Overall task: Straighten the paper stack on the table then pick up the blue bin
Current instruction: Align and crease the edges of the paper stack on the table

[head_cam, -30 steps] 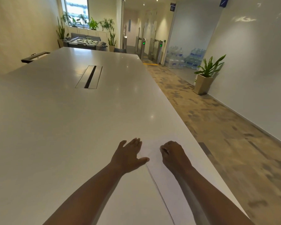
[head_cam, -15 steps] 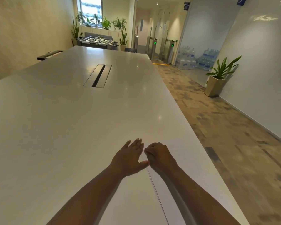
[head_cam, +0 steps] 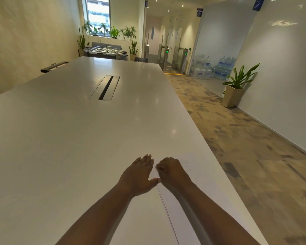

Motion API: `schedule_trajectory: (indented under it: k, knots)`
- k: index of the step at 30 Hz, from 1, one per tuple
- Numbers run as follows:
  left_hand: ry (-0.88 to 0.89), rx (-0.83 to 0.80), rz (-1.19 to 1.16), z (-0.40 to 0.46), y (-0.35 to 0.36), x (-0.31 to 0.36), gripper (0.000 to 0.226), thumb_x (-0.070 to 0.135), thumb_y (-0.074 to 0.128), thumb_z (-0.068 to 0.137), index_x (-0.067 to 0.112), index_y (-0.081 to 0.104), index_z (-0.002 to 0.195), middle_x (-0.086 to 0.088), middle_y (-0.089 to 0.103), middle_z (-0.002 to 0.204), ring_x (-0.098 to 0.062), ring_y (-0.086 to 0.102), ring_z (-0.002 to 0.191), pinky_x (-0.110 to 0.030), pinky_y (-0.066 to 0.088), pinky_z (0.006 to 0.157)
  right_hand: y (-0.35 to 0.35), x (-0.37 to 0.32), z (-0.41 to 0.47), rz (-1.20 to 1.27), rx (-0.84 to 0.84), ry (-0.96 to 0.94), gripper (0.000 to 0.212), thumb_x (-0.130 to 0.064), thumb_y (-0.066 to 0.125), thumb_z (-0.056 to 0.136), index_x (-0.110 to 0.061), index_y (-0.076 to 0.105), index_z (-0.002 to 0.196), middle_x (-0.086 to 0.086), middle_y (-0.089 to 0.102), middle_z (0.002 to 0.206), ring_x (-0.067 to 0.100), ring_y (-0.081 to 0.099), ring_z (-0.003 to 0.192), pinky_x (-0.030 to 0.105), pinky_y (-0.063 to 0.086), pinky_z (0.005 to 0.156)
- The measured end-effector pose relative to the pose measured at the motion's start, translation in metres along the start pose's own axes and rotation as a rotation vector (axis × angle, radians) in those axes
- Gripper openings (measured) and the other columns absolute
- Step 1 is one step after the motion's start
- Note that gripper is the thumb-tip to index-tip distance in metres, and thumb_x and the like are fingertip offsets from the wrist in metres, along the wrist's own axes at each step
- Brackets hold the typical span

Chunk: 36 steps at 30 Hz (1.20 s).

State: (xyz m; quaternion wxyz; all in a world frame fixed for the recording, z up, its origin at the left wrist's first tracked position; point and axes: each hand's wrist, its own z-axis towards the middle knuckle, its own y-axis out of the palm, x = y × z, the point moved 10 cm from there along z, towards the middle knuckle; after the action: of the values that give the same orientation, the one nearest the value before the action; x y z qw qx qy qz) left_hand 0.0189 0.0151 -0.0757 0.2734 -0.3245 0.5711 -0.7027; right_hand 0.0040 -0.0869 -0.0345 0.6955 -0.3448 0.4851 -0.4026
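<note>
A thin white paper stack [head_cam: 196, 172] lies near the right edge of the long white table [head_cam: 78, 138], hard to tell from the tabletop. My left hand [head_cam: 140, 175] rests flat with straight fingers on the table, its thumb against the stack's left edge. My right hand [head_cam: 171, 174] sits on the stack close beside it, fingers curled down onto the far left corner of the paper. My right forearm covers much of the stack. No blue bin is in view.
A recessed cable slot [head_cam: 105, 87] runs along the table's middle. A black tray-like object [head_cam: 54, 67] sticks out at the far left. The table's right edge drops to patterned carpet. A potted plant [head_cam: 237, 89] and water bottles [head_cam: 210, 69] stand by the right wall.
My right hand slid left across the paper until it came close beside my left hand. The left hand stayed in place. The view tilted slightly.
</note>
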Motion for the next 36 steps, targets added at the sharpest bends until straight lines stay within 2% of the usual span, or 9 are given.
schedule_trajectory:
  k: [3,7,11,15,19,24,28,32,36]
  knots:
    - [-0.005,0.003,-0.017,0.000,-0.001,0.000,0.086,0.068,0.023,0.090,0.010,0.010,0.154,-0.006,0.004,0.162,-0.011,-0.003,0.149,-0.029,-0.002,0.120,-0.001,0.012,-0.003,0.028,0.006,0.025,0.025,-0.010,0.058,0.087,-0.011,0.071,0.066,-0.003,0.066,0.069,0.008,0.056,0.075,0.021,0.042,0.071]
    - [-0.001,0.006,-0.008,0.000,-0.002,0.000,0.087,0.068,0.022,0.090,0.010,0.010,0.154,-0.006,0.005,0.162,-0.011,-0.003,0.149,-0.029,-0.002,0.120,-0.007,0.013,-0.001,-0.009,0.029,0.036,0.032,-0.002,0.055,0.085,-0.012,0.056,0.055,-0.002,0.051,0.057,0.014,0.049,0.064,0.028,0.040,0.062]
    - [-0.005,0.005,-0.019,0.000,-0.002,0.000,0.089,0.070,0.021,0.088,0.011,0.010,0.154,-0.006,0.005,0.162,-0.011,-0.002,0.149,-0.029,-0.002,0.120,-0.010,0.010,-0.008,0.040,0.002,-0.026,0.021,-0.010,0.061,0.090,-0.011,0.077,0.076,-0.004,0.071,0.080,0.007,0.059,0.078,0.017,0.046,0.070]
    - [-0.004,0.006,-0.014,-0.001,-0.003,0.000,0.087,0.068,0.023,0.091,0.011,0.010,0.154,-0.006,0.004,0.162,-0.011,-0.003,0.149,-0.029,-0.002,0.120,-0.016,0.013,0.001,-0.005,0.046,0.022,0.036,-0.001,0.055,0.084,-0.010,0.049,0.050,-0.002,0.045,0.050,0.009,0.043,0.053,0.028,0.035,0.059]
    - [0.003,0.002,-0.011,0.000,-0.002,0.001,0.087,0.069,0.022,0.090,0.010,0.009,0.154,-0.006,0.003,0.162,-0.011,-0.003,0.149,-0.028,-0.004,0.119,-0.011,0.006,-0.011,0.041,0.015,-0.046,0.020,-0.011,0.061,0.089,-0.012,0.078,0.078,-0.003,0.072,0.082,0.007,0.062,0.078,0.017,0.049,0.070]
    - [-0.006,0.000,-0.022,0.000,-0.001,0.000,0.087,0.069,0.023,0.090,0.011,0.009,0.154,-0.006,0.004,0.162,-0.011,-0.003,0.149,-0.030,-0.001,0.121,-0.013,0.017,-0.002,-0.021,0.052,0.040,0.032,-0.005,0.054,0.085,-0.010,0.055,0.054,0.001,0.056,0.058,0.013,0.050,0.060,0.029,0.040,0.060]
    - [-0.008,0.002,-0.018,0.000,0.000,-0.001,0.090,0.071,0.020,0.088,0.010,0.011,0.154,-0.007,0.005,0.162,-0.012,-0.001,0.149,-0.032,0.001,0.121,-0.015,0.010,-0.018,0.037,0.036,-0.023,0.021,-0.009,0.062,0.086,-0.011,0.076,0.071,-0.004,0.071,0.075,0.007,0.060,0.075,0.020,0.046,0.069]
    - [-0.016,-0.002,-0.011,0.000,0.001,-0.001,0.092,0.072,0.018,0.086,0.011,0.010,0.154,-0.006,0.004,0.163,-0.012,-0.003,0.149,-0.031,0.000,0.121,-0.043,0.067,-0.011,-0.058,0.148,0.243,0.040,0.001,0.053,0.073,-0.016,0.026,0.049,-0.001,0.028,0.048,0.012,0.031,0.048,0.028,0.020,0.049]
    - [-0.014,0.000,-0.009,-0.001,-0.001,-0.001,0.093,0.072,0.016,0.085,0.010,0.010,0.154,-0.006,0.005,0.162,-0.012,-0.002,0.149,-0.030,-0.001,0.120,-0.020,0.030,-0.008,-0.041,0.048,0.073,0.044,-0.002,0.055,0.081,-0.019,0.034,0.046,-0.004,0.038,0.049,0.006,0.041,0.053,0.014,0.025,0.053]
